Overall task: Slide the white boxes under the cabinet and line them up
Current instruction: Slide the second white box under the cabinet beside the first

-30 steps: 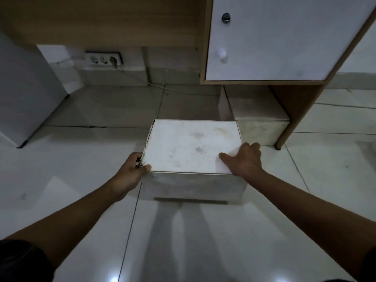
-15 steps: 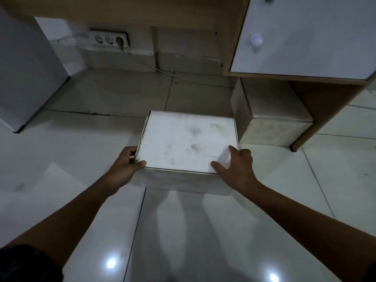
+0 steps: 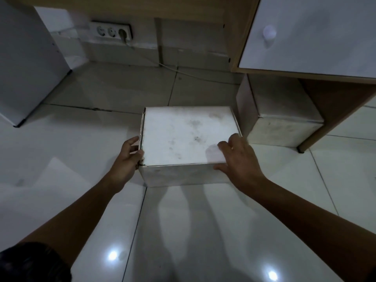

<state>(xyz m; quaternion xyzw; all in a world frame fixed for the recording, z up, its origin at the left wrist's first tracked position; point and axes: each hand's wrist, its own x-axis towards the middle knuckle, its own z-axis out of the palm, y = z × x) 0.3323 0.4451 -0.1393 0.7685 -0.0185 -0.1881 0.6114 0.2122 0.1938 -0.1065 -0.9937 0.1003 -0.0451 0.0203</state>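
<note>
A smudged white box [image 3: 189, 133] rests on the tiled floor in front of me. My left hand [image 3: 126, 159] grips its near left corner, thumb on the lid edge. My right hand [image 3: 239, 161] lies over its near right corner, fingers on the lid. A second white box [image 3: 278, 110] sits further right, partly under the wooden cabinet [image 3: 311, 37] with a white door and round knob. A narrow gap separates the two boxes.
A grey appliance [image 3: 28, 62] stands at the left. A wall socket strip [image 3: 110, 32] holds one plug, and its cable [image 3: 183, 73] runs across the floor toward the cabinet. The cabinet's side panel ends in a foot [image 3: 301, 149] right of the second box.
The held box has moved forward and to the right, nearer the box under the cabinet. Both hands stayed on its near corners, and my view has shifted left.
</note>
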